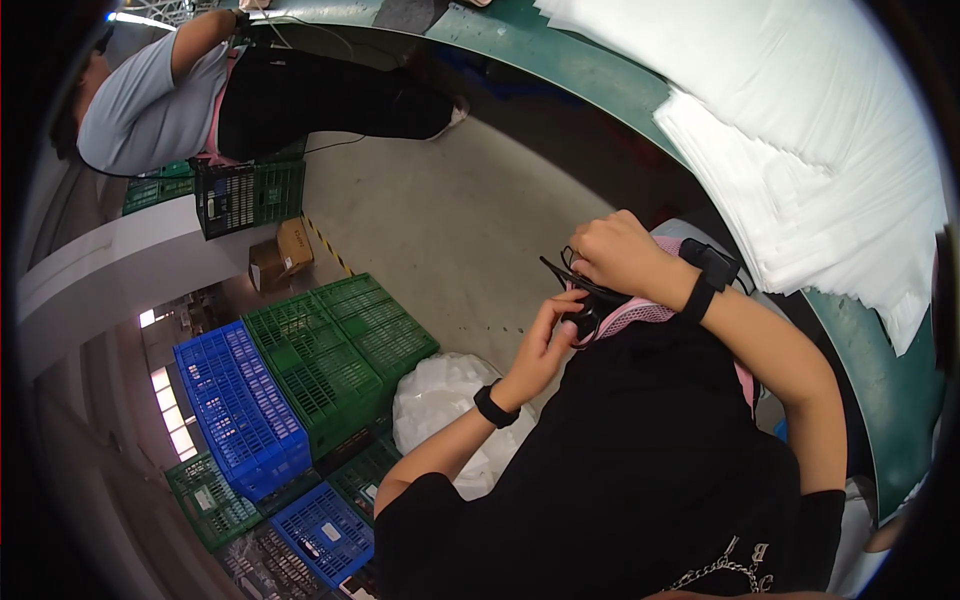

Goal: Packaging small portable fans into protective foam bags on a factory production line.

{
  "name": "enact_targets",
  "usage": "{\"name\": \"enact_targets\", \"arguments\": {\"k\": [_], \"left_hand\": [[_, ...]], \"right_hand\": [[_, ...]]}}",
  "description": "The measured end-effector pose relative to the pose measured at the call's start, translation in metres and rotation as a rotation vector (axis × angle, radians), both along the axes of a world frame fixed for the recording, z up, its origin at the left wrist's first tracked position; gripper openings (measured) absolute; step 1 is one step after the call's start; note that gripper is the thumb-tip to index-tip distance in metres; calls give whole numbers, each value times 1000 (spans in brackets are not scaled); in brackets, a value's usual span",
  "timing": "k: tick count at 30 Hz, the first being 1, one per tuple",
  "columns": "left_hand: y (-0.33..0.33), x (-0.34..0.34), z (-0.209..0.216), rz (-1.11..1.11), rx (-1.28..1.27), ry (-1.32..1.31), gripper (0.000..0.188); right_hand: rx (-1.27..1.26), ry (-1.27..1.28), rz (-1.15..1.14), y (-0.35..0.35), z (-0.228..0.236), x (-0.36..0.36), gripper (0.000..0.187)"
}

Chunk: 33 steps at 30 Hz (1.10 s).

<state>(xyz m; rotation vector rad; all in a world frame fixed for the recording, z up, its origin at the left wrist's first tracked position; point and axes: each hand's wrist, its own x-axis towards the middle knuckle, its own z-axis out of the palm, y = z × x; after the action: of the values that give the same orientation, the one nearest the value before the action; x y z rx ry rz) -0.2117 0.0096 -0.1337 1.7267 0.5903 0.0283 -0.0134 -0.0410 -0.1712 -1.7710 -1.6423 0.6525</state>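
While near green table (pixel 860 370) and crates (pixel 310 370), hands (pixel 540 350) (pixel 622 252) at black object (pixel 603 298)

From here I see white sheets (pixel 800 110) piled on a green table (pixel 500 35), a blue crate (pixel 235 410) beside green crates (pixel 375 325), a cardboard box (pixel 295 245) beyond.

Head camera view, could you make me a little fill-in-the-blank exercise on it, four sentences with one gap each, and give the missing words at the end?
1. The left hand and the right hand are at a black object next to mesh fabric coloured ____.
2. The band on the left wrist is coloured ____.
3. White sheets lie on a table coloured ____.
4. The large crate directly left of the green crates is coloured ____.

Missing words: pink; black; green; blue.
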Motion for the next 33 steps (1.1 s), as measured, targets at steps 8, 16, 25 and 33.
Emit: {"name": "enact_targets", "arguments": {"k": [8, 16, 25, 33], "left_hand": [[17, -9, -31, 404, -200, -40, 13], [32, -5, -39, 201, -454, 180, 10], [60, 21, 9, -671, 751, 117, 13], [60, 28, 12, -648, 489, 309, 13]], "right_hand": [[166, 115, -52, -15, 6, -9, 13], [151, 183, -46, -26, 14, -8, 14], [236, 296, -37, -43, 21, -9, 16], [278, 351, -112, -51, 21, -9, 19]]}}
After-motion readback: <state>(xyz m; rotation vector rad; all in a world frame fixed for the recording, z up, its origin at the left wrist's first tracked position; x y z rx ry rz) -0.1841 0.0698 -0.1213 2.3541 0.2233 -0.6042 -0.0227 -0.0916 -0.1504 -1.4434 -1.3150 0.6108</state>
